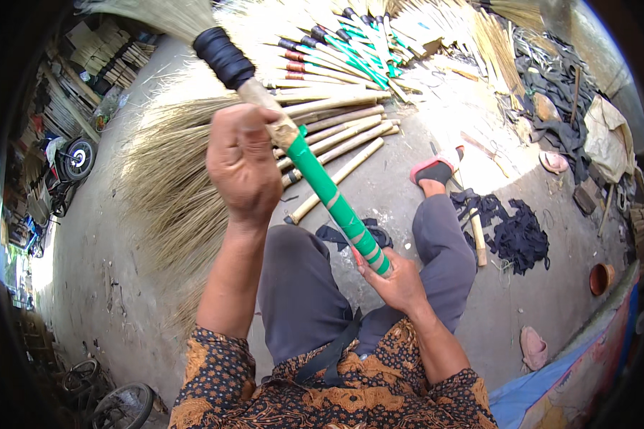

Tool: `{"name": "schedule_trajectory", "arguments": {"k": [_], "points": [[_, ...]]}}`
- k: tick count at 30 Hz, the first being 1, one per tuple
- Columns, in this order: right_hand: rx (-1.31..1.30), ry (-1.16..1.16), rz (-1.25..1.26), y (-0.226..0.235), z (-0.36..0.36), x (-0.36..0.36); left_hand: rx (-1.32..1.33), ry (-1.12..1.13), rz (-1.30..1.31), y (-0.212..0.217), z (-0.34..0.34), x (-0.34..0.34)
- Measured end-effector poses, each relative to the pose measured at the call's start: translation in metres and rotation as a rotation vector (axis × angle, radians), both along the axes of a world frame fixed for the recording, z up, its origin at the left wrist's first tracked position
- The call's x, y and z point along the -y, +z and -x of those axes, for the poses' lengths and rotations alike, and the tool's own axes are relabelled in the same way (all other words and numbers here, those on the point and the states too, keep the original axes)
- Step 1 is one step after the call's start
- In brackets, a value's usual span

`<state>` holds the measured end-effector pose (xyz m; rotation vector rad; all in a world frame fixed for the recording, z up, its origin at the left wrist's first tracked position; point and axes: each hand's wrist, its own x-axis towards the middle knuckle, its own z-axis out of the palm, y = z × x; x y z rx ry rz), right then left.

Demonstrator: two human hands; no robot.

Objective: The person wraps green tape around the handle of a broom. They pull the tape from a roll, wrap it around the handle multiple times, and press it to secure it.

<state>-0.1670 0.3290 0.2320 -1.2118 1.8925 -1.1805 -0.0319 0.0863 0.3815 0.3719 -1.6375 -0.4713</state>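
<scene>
A broom (320, 179) slants across in front of me, its bristles up at the far left. Black binding (224, 58) wraps the neck, and green tape winds round the lower handle with some bare gaps. My left hand (245, 161) is closed round the bare upper handle, just above the green part. Near the handle's lower end, my right hand (396, 280) grips the taped part. Behind the broom, several unwrapped brooms (193, 186) lie on the floor with handles pointing right.
More brooms with black necks and green handles (365, 61) lie farther back. Dark cloth strips (522, 236) and a short wooden stick (477, 238) are by my foot. Scrap cloth (558, 93) heaps at the right, near a brown pot (602, 279). A motorbike wheel (79, 159) stands far left.
</scene>
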Motion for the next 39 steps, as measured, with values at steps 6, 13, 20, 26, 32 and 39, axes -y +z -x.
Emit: {"name": "schedule_trajectory", "arguments": {"k": [6, 13, 20, 26, 32, 39], "points": [[0.243, -0.070, -0.045, 0.000, 0.003, 0.000, -0.182, -0.298, -0.944, -0.030, 0.009, 0.020], [0.000, -0.076, -0.081, -0.002, -0.001, -0.001, -0.235, -0.804, -1.235, -0.056, 0.063, 0.033], [-0.176, -0.118, -0.139, -0.012, 0.000, 0.004, -0.272, -0.577, -1.254, -0.081, 0.053, 0.053], [-0.423, -0.206, -0.125, -0.025, -0.013, 0.026, -0.130, -0.138, -0.947, -0.112, 0.043, 0.079], [-0.635, -0.279, 0.068, -0.028, -0.009, 0.052, -0.473, -0.380, -1.133, -0.114, 0.027, 0.115], [0.245, 0.242, -0.301, -0.034, 0.013, 0.068, -0.693, -0.671, -1.409, -0.105, 0.003, 0.123]]}}
